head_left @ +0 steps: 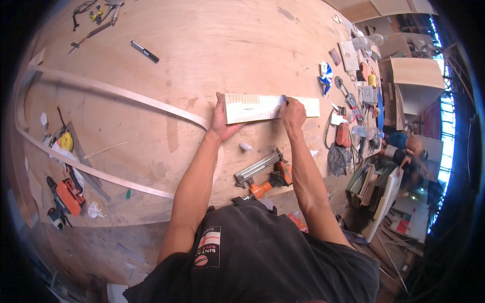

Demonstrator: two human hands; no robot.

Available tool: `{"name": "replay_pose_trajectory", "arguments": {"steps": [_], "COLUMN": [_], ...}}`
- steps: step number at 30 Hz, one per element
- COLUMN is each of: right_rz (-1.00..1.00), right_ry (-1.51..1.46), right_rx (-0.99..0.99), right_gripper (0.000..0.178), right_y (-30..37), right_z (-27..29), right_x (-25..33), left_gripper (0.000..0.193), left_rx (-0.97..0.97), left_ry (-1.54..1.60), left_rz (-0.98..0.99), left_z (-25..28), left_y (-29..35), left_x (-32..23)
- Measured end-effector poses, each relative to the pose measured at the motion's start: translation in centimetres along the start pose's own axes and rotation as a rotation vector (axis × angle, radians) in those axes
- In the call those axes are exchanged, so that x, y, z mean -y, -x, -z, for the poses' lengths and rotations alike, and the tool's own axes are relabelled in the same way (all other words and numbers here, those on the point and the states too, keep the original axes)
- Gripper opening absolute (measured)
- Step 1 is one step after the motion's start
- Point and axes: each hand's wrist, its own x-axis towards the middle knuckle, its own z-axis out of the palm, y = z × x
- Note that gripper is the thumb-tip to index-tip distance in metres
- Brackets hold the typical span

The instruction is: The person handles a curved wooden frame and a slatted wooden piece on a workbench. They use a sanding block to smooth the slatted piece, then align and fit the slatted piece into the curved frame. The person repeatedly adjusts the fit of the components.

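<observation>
In the head view, both forearms come up from the lower edge, reaching forward over a plywood worktop. The left hand sits at the near end of the left arm's reach, its thumb standing up along the short left edge of a pale, crosswise-lined strip and its fingers running in under the lower edge, so it grips that end. The right hand is over the strip, right of its middle, knuckles up and fingers curled closed; I can't make out what they pinch. The strip lies crosswise ahead of the chest, a white patch on its face; its right end reaches past the right hand.

Beyond the strip's far edge there is open plywood, with a black marker well off to the left. A curved pale band takes up the left side, its rounded end just beside the left wrist and running behind that forearm. Room is tighter close in: an orange nail gun lies between the forearms, with a small white lump near the strip. To the right, a blue-and-white object lies near the worktop's cluttered side.
</observation>
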Motion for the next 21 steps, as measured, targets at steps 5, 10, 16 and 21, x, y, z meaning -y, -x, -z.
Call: {"name": "replay_pose_trajectory", "arguments": {"steps": [5,10,16,21], "right_rz": [-0.023,0.08,0.114,0.164], "right_ry": [-0.001,-0.107,-0.251,-0.354], "right_rx": [0.022,0.062,0.143,0.153], "right_gripper": [0.026,0.026,0.027,0.03], "right_y": [-0.4,1.1,3.2,4.6], "right_z": [-0.7,-1.4,0.3,2.3], "right_x": [-1.5,0.4,6.2,10.7], "left_gripper": [0.101,0.1,0.099,0.09], "left_rx": [0.018,-0.003,0.008,-0.014], "left_ry": [-0.025,-0.054,-0.128,-0.206], "left_rz": [0.015,0.019,-0.008,-0.002], "left_z": [0.0,-0.8,-1.2,-0.3], "left_y": [0.2,0.2,0.4,0.1], "left_x": [0.0,0.3,0.4,0.8]}}
